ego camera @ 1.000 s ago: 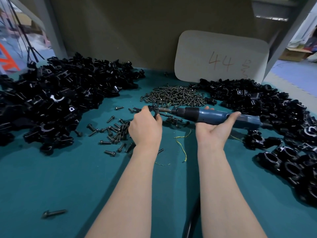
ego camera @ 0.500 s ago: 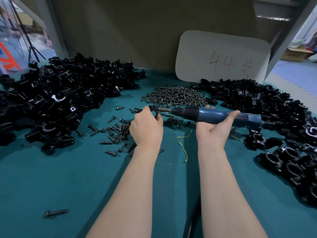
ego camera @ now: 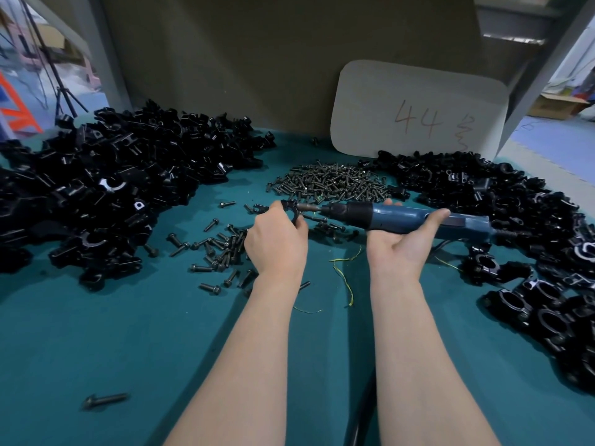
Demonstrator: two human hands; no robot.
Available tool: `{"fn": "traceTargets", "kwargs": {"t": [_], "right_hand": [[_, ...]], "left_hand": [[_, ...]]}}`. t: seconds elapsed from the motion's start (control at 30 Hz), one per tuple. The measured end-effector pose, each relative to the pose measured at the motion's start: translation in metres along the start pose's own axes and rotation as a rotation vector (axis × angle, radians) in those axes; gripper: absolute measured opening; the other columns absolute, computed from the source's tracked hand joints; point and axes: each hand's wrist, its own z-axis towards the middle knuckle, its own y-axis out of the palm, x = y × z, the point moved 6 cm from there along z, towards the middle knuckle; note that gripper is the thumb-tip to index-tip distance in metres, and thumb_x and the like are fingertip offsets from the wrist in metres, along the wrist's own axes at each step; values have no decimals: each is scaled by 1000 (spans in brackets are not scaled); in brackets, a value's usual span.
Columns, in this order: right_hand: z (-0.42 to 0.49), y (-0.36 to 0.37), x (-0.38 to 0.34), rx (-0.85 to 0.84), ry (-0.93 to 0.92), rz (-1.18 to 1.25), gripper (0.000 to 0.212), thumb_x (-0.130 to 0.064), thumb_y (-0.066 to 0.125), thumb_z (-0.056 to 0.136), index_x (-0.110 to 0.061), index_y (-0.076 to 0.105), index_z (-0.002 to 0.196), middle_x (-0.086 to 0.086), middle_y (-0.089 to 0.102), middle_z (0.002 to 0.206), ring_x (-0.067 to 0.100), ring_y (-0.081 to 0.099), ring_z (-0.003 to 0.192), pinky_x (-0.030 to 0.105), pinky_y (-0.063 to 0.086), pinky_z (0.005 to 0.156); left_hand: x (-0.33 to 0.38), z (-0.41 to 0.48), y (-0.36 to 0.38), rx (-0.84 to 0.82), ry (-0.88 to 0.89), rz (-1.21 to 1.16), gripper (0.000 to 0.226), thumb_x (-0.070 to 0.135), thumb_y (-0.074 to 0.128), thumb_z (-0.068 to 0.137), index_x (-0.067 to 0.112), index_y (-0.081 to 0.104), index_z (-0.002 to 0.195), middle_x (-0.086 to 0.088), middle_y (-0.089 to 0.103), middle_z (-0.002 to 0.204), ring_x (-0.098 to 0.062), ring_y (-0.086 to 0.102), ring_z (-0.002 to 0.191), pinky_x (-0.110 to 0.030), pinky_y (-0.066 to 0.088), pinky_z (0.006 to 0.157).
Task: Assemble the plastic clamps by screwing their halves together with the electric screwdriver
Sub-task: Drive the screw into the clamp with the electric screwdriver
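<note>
Clamp [ego camera: 290,210] in pinch of left hand [ego camera: 276,241], electric screwdriver [ego camera: 394,216] in grip of right hand [ego camera: 399,247]

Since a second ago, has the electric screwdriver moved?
No. The electric screwdriver keeps its place just in front of the screw pile, bit on the clamp.

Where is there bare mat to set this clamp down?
Widest bare mat: near left, between the left heap and the left arm, holding only a lone screw. A narrower patch lies near right, between the right arm and the finished clamps. Crowded: loose screws by the left hand, the screw pile behind, the right heap.
</note>
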Motion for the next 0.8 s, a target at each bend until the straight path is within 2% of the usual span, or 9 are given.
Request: {"fn": "traceTargets", "kwargs": {"t": [0.17,0.3,0.43,0.5,0.63,0.73,0.8], "right_hand": [[1,1,1,-15,-5,-14,38,-50,60,89,-15,55,102,7,58,93,21,61,88,34,52,83],[-1,5,0,-26,-12,-22,38,-50,58,89,-15,55,102,7,58,95,21,61,88,34,53,77],[-1,4,1,-45,-20,-49,41,-52,58,89,-16,54,109,8,59,103,23,62,100,37,49,95],[-1,7,1,-74,-22,-51,44,-53,57,89,-16,53,112,9,58,107,24,61,103,39,48,99],[-1,13,2,-162,-9,-73,42,-54,56,89,-17,55,109,8,55,105,23,59,96,35,53,82],[-1,16,2,-221,-15,-119,45,-55,55,89,-16,57,110,8,56,101,22,59,93,34,53,86],[-1,19,-1,-283,-31,-127,46,-58,52,89,-16,57,107,6,61,91,20,60,86,32,53,83]], "left_hand": [[0,0,1,10,8,-5,24,34,57,94,13,59,105,-2,53,73,-23,48,65,-28,33,56],[1,0,1,22,12,-2,24,34,56,93,13,59,104,-1,53,72,-22,48,63,-27,31,53],[1,1,0,25,16,9,24,34,57,93,14,59,104,0,54,73,-22,48,63,-27,31,51],[1,1,-1,25,15,6,24,34,57,92,14,60,102,0,54,72,-23,50,63,-27,35,54],[-1,2,-1,7,4,5,25,37,57,89,13,60,96,-1,55,71,-25,53,64,-27,39,57],[-5,4,0,-54,-18,54,30,44,55,87,14,60,90,1,52,64,-24,53,61,-26,36,53],[-6,5,1,-106,-31,131,37,51,51,87,15,60,84,2,50,63,-18,47,55,-24,29,49]]}}
